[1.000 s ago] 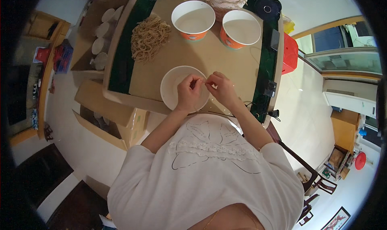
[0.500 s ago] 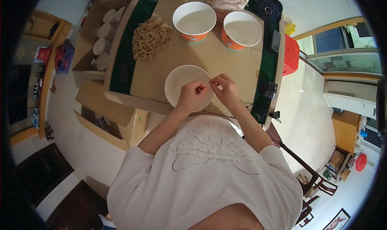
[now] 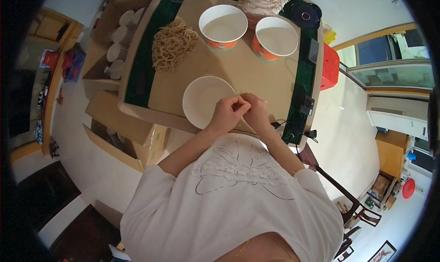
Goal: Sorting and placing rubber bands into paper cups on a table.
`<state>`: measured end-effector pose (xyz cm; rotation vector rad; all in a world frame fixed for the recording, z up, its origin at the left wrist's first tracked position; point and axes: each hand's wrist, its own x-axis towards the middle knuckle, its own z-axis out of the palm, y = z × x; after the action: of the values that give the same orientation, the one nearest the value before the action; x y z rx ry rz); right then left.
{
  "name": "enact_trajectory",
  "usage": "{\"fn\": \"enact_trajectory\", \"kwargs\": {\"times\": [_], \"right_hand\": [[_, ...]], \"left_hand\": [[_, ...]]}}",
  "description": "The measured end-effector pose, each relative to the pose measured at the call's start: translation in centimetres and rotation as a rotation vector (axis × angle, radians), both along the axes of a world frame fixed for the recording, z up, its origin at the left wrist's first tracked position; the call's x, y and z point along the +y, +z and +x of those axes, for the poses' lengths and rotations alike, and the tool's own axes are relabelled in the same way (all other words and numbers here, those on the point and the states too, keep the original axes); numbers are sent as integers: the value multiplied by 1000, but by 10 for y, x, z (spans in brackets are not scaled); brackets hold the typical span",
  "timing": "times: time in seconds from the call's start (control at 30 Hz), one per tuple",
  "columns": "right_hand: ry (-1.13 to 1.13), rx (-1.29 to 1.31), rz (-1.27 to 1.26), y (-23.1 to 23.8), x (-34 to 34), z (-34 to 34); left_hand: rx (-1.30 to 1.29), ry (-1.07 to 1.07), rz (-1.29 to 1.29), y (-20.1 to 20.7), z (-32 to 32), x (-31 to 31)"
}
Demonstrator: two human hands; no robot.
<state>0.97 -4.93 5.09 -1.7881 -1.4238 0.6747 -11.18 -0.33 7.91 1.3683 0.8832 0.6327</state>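
Note:
My left hand (image 3: 227, 114) and my right hand (image 3: 256, 112) meet over the right rim of a white paper bucket (image 3: 198, 101) near the table's front edge. Both have their fingers pinched closed, fingertips touching. Whatever lies between them is too small or hidden to name. Further back stand two more paper buckets, white inside with orange sides: one at the middle (image 3: 223, 25) and one to its right (image 3: 276, 37). A loose heap of tan strings (image 3: 174, 46) lies at their left.
A tall stack of paper buckets (image 3: 263, 2) with strings hanging round it rises at the back. Dark devices (image 3: 307, 103) and cables line the right edge of the cardboard-covered table (image 3: 256, 78). Cartons (image 3: 123, 129) stand on the floor at the left, a red stool (image 3: 330, 69) at the right.
My left hand has moved right, and the two hands now press together where a small gap was. The near bucket sits slightly further left relative to my hands.

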Motion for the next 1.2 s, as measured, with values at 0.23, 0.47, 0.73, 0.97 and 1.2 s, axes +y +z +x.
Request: {"fn": "enact_trajectory", "kwargs": {"times": [0.23,0.47,0.73,0.97,1.2], "right_hand": [[40,74,53,-3,0,5],[21,-86,-5,-5,13,6],[204,-187,-29,-8,69,44],[284,-194,-64,57,68,18],[685,658,-490,62,6,-39]], "left_hand": [[18,-16,-52,13,-1,-2],[-282,146,-462,30,-13,33],[-688,78,-564,71,-81,64],[-739,183,-797,57,-97,56],[-904,122,-811,55,-67,34]]}}
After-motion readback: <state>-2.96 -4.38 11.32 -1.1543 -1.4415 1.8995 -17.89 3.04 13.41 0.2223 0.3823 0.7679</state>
